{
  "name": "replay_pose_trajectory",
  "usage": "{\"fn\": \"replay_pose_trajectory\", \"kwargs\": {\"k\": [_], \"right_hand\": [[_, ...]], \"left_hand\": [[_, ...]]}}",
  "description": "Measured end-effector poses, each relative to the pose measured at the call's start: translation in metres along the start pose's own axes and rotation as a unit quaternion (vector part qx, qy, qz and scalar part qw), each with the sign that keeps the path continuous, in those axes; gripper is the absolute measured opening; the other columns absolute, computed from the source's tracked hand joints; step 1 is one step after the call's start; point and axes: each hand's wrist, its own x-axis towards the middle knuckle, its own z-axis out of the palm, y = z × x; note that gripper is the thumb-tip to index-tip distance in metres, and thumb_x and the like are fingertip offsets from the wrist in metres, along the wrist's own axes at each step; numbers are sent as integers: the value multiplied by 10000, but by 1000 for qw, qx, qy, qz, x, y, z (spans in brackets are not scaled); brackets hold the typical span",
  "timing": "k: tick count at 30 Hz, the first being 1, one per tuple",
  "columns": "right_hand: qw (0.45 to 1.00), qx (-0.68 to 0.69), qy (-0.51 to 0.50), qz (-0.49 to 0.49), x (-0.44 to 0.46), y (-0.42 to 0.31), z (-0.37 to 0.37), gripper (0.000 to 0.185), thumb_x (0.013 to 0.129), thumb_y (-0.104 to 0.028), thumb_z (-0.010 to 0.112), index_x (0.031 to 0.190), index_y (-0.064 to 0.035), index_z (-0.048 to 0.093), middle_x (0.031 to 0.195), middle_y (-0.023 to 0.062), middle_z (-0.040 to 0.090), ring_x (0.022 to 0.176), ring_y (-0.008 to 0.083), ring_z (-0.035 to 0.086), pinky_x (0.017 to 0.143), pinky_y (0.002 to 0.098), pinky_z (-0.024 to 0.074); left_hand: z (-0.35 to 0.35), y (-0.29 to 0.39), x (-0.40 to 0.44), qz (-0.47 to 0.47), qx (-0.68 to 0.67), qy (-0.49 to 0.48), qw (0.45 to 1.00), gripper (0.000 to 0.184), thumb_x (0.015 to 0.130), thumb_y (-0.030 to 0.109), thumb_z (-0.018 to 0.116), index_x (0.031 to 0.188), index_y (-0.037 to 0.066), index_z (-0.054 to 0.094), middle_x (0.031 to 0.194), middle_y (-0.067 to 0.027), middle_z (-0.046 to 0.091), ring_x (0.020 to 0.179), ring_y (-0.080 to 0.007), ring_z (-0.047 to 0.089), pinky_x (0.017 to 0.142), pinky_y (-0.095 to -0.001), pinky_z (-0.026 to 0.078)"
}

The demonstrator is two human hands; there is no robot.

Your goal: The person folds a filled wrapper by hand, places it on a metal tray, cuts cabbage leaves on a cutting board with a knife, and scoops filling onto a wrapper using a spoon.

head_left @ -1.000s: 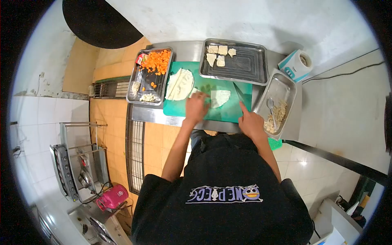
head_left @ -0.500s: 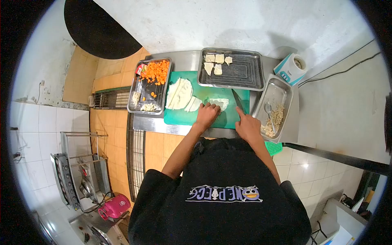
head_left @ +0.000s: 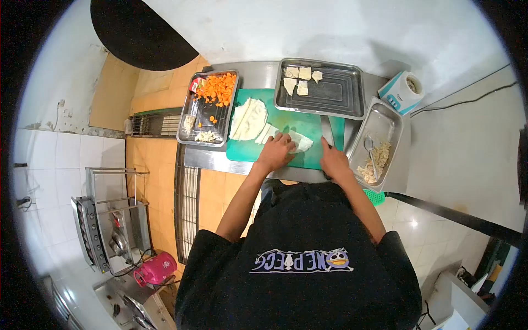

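Note:
My left hand (head_left: 276, 152) rests on the green cutting board (head_left: 309, 116), its fingers spread over a flat strip of pale dough (head_left: 301, 144). The strip slants down to the right, partly hidden under the fingers. A knife (head_left: 327, 130) is in my right hand (head_left: 335, 163), wrapped round the handle. Its blade points away from me over the board's right side, apart from the strip. To the left lies a larger sheet of dough (head_left: 250, 121), with narrower cut pieces (head_left: 266, 133) between it and my left hand.
Behind the board, a dark metal tray (head_left: 335, 91) holds several dough pieces. A left tray (head_left: 201, 117) carries chopped carrots (head_left: 217, 89) and pale bits. On the right, a steel pan (head_left: 389, 115) contains a spoon (head_left: 373, 159) and crumbly filling, near a tissue roll (head_left: 403, 93).
The dough strip has turned, its right end now lower. My left fingers have spread over it. The knife has swung more upright, away from the strip. The whole view has shifted slightly.

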Motion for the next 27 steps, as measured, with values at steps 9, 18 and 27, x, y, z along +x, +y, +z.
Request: {"fn": "replay_pose_trajectory", "kwargs": {"k": [9,18,27], "right_hand": [[1000,-9,-4,12,-4,-14,-25,554,935,-275,705,1404,-31,539,1056,247,726,959,446,722,840,547,586],[986,-10,106,-126,6,-23,-11,427,900,-321,721,1227,-54,656,1182,136,690,1129,351,685,857,500,588],[961,-99,65,-249,12,-25,22,802,962,-420,659,1596,-23,371,1707,146,300,1579,318,268,1249,529,275]], "left_hand": [[27,13,-13,-100,-11,94,990,707,890,361,775,1502,140,499,1522,-113,474,1418,-332,445,1115,-528,411],[45,21,-13,-28,29,49,998,893,973,537,642,1651,74,290,1739,-143,224,1605,-347,209,1254,-585,244],[52,19,-16,-20,33,46,998,886,1013,584,524,1648,23,267,1741,-158,221,1622,-317,174,1291,-578,118]]}}
